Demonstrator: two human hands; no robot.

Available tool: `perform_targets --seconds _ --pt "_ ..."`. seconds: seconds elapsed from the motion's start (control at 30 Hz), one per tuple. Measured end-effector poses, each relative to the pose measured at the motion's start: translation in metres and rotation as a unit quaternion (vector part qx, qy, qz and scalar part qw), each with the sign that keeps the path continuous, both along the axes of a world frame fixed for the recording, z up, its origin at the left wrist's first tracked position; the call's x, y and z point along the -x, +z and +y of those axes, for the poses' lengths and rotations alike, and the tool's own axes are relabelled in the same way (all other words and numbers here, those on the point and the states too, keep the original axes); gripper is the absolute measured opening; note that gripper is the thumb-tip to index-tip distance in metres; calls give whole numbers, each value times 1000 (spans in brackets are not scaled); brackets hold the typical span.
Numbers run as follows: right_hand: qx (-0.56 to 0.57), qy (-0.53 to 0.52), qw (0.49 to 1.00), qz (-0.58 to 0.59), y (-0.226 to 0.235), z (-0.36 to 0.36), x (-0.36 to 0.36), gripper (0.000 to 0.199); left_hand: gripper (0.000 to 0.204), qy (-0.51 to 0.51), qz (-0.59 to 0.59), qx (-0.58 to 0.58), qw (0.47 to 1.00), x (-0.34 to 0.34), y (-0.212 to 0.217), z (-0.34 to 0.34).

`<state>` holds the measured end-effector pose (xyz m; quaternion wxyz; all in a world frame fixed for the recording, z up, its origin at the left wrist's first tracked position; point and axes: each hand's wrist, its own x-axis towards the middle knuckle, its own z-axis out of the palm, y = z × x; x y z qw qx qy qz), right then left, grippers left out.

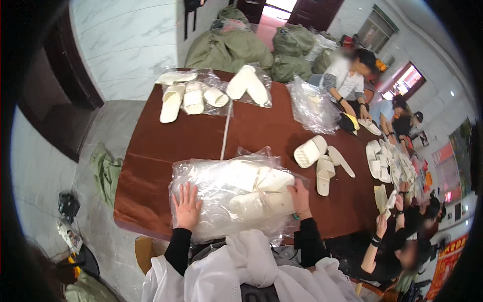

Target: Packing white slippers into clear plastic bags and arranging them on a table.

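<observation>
Cream-white slippers lie on clear plastic bags at the table's near edge, directly in front of me. I cannot tell whether every slipper is inside the plastic. My left hand rests flat on the left part of the bags, its fingers spread. At the right end, my right hand has its fingers curled round the edge of a bag, against the slippers' ends. The fingertips there are partly hidden.
The brown-covered table carries loose slippers to my right, bagged slippers at the far left and a stack of clear bags at the far right. Co-workers handle slippers along the right. Green sacks stand behind.
</observation>
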<state>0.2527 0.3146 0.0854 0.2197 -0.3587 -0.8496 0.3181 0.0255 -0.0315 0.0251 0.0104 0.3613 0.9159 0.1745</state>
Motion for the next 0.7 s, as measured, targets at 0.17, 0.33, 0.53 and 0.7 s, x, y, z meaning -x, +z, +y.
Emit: perform_targets --seconds 0.17,0.33,0.53,0.7 --pt "-25 -124 991 36 34 33 -74 23 63 13 4 6 1000 -1 3 1" --pt "-67 -171 973 137 68 35 -107 18 64 6 17 3 1000 -2 2 -1" --pt "-1 -214 916 338 107 36 -110 14 63 20 10 35 999 -2 3 4" --pt "139 -135 915 353 149 -40 -13 14 63 10 21 21 1000 -3 1 3"
